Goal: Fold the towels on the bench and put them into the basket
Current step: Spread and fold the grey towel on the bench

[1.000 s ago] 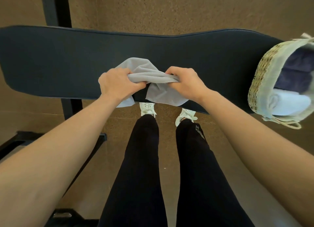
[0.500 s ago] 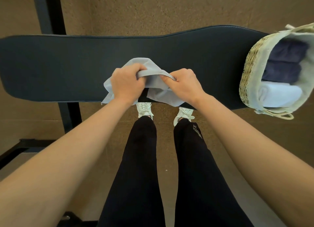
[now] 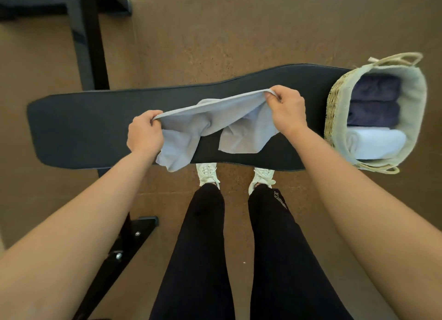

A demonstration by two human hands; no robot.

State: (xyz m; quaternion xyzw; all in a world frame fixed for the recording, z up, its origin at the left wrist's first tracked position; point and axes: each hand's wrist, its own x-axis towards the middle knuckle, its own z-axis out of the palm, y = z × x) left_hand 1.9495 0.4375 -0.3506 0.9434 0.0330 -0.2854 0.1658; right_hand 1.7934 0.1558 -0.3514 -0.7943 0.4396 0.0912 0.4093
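The left hand point(image 3: 144, 134) pinches one top corner of the thin, light grey cloth towel point(image 3: 244, 130). The right hand point(image 3: 288, 111) pinches the other top corner. On both hands the fingers and thumb are curled tight on the cloth.

The top edge of the towel runs from hand to hand and sags a little. The rest hangs down in crumpled folds over the long, dark, padded bench point(image 3: 95, 123). One low corner on the left hangs past the near edge of the bench. I cannot tell if the low part on the right lies on the pad or hangs just above it.

The towel looks light and floppy. It will not break and it does not look slippery. It will not hold a shape by itself, so I think the corners are the best place to hold it. A flat fold will need the bench under it.

A woven straw basket point(image 3: 334, 109) with a pale cloth lining sits on the right end of the bench, near the right hand. Two folded dark blue towels point(image 3: 375, 90) lie in its far part. A rolled white towel point(image 3: 375, 143) lies in its near part. Little room looks left, so the fold should be small.

Under the bench are a black metal frame point(image 3: 91, 44), white shoes point(image 3: 207, 173) and a brown floor point(image 3: 215, 32).
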